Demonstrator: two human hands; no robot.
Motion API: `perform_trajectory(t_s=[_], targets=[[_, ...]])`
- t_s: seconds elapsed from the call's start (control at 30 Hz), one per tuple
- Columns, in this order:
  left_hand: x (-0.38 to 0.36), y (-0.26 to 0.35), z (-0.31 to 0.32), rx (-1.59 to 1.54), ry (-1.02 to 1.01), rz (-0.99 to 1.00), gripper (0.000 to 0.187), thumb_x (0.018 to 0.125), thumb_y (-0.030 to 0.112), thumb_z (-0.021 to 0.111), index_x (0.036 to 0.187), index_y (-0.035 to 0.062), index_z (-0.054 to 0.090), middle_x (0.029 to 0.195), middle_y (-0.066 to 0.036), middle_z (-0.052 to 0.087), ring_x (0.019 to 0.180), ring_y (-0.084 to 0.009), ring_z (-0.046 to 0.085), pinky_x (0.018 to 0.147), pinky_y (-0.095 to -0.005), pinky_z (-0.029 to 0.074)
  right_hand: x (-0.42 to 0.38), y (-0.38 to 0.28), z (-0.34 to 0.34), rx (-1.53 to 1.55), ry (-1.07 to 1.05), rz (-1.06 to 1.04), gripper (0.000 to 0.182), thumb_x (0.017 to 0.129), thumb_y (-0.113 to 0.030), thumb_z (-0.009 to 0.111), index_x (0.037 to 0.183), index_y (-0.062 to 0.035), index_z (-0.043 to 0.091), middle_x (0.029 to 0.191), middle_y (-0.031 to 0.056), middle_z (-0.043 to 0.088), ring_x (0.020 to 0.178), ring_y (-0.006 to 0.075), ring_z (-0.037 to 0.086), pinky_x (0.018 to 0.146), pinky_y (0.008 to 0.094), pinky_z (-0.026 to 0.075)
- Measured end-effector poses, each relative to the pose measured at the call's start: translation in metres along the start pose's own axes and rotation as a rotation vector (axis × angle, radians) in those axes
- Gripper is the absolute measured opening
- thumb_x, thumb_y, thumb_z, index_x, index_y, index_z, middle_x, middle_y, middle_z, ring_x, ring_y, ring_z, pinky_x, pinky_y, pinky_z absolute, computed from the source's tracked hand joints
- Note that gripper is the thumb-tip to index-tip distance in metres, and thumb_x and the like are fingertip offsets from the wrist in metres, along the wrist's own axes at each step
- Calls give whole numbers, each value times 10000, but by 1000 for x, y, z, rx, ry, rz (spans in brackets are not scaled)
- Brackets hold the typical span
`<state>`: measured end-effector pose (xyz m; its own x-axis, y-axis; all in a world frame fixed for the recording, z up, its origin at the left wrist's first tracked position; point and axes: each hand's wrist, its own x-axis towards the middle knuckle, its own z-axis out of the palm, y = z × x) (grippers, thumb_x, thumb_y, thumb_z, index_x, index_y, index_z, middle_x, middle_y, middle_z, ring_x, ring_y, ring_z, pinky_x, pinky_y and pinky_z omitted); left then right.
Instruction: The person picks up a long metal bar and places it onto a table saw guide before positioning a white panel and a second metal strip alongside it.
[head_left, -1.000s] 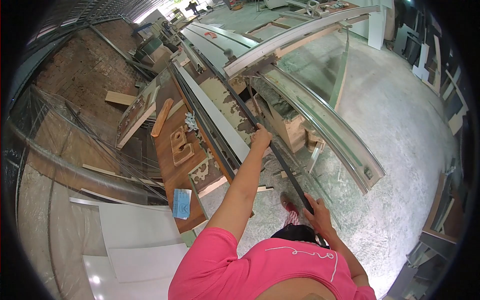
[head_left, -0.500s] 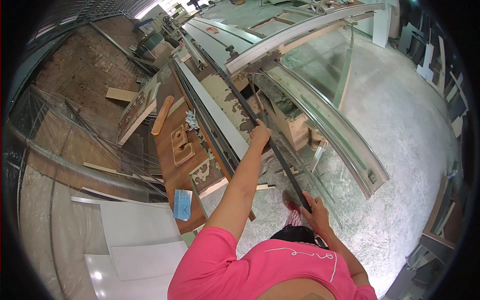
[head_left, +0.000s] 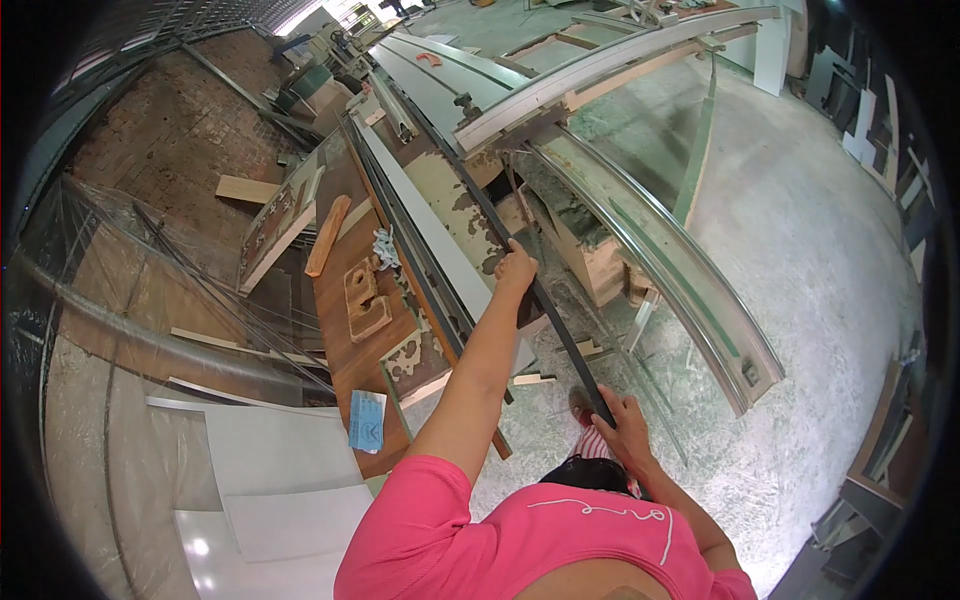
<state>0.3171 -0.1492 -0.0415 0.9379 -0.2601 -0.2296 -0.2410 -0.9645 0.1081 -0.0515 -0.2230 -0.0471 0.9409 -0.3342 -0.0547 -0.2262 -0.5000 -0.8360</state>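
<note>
A long, narrow dark strip (head_left: pixel 568 338) runs diagonally from the machine table down toward my body. My left hand (head_left: pixel 516 268) is closed on the strip around its middle, beside the long white strip (head_left: pixel 430 208). Near the strip's lower end, my right hand (head_left: pixel 624 430) grips it above my foot. The strip's upper part lies along the edge of the mottled, worn machine surface (head_left: pixel 452 205).
Left of the strips, a brown wooden board (head_left: pixel 340 300) carries a cut wood piece (head_left: pixel 366 300), a crumpled cloth (head_left: pixel 384 248) and a blue packet (head_left: pixel 367 420). A metal-railed sliding arm (head_left: pixel 660 250) extends on the right. White panels (head_left: pixel 270 450) lie at lower left.
Both hands and the dark strip have shifted slightly to the left in view, the lower end most. The camera view has also moved a little.
</note>
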Motion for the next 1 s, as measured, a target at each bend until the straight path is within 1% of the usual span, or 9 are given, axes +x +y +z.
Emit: perform_trajectory(t_s=[0.1, 0.2, 0.27, 0.4, 0.47, 0.6, 0.67, 0.77, 1.0], targets=[[9, -4, -1, 2, -17, 4, 698, 807, 218, 445, 1350, -61, 105, 1075, -263, 541, 950, -365, 561, 804, -427, 431, 9, 0, 1, -3, 14, -40, 525, 720, -212, 654, 1218, -201, 487, 841, 124, 468, 725, 272, 517, 648, 357, 429], [16, -4, -5, 6, -5, 15, 695, 812, 221, 440, 1351, -58, 102, 1064, -257, 550, 928, -349, 575, 784, -427, 439, 18, -1, 2, 12, 2, -33, 523, 712, -203, 657, 1210, -188, 496, 861, 128, 467, 767, 273, 512, 674, 354, 423], [18, -2, -11, 62, -19, -22, 696, 815, 222, 439, 1356, -48, 95, 1039, -251, 563, 903, -334, 585, 761, -417, 450, 24, 3, 7, -18, 46, -94, 534, 705, -196, 661, 1211, -182, 492, 901, 128, 467, 837, 278, 498, 719, 364, 411], [22, -1, -18, 27, -55, -36, 697, 816, 224, 439, 1361, -36, 91, 1025, -241, 573, 893, -329, 589, 743, -407, 458, 33, 2, 9, 15, 40, -98, 542, 698, -197, 665, 1211, -188, 490, 955, 132, 467, 921, 289, 468, 783, 395, 383], [27, -3, -17, 32, -51, -37, 695, 817, 221, 438, 1364, -27, 89, 1029, -236, 573, 891, -332, 589, 738, -406, 461, 37, -2, 7, 30, 30, -76, 533, 698, -189, 647, 1207, -151, 495, 1036, 175, 466, 984, 321, 450, 858, 398, 360], [39, -7, -14, 16, -37, -37, 699, 814, 223, 443, 1364, -27, 91, 1044, -232, 568, 911, -331, 581, 766, -415, 451, 45, 5, 15, 43, 42, -96, 539, 695, -196, 650, 1209, -153, 493, 1084, 178, 456, 1024, 327, 434, 884, 409, 347], [43, -9, -14, 12, -21, -22, 703, 811, 227, 450, 1363, -28, 97, 1059, -235, 560, 940, -329, 568, 799, -420, 436, 49, 4, 17, 46, 33, -90, 557, 694, -210, 667, 1218, -189, 478, 1110, 162, 435, 1065, 323, 414, 910, 427, 319], [49, -9, -17, 5, -44, -49, 706, 808, 230, 455, 1361, -32, 103, 1063, -236, 556, 955, -327, 560, 822, -413, 419, 55, 4, 20, 38, 48, -100, 550, 697, -211, 667, 1214, -191, 481, 1141, 164, 420, 1083, 330, 402, 920, 431, 313], [65, -14, -21, 49, -19, -30, 702, 805, 223, 451, 1359, -40, 108, 999, -225, 582, 874, -326, 584, 763, -400, 443, 71, -3, 21, 60, 26, -89, 544, 702, -209, 667, 1214, -186, 480, 1189, 173, 393, 1117, 342, 375, 942, 440, 294]])
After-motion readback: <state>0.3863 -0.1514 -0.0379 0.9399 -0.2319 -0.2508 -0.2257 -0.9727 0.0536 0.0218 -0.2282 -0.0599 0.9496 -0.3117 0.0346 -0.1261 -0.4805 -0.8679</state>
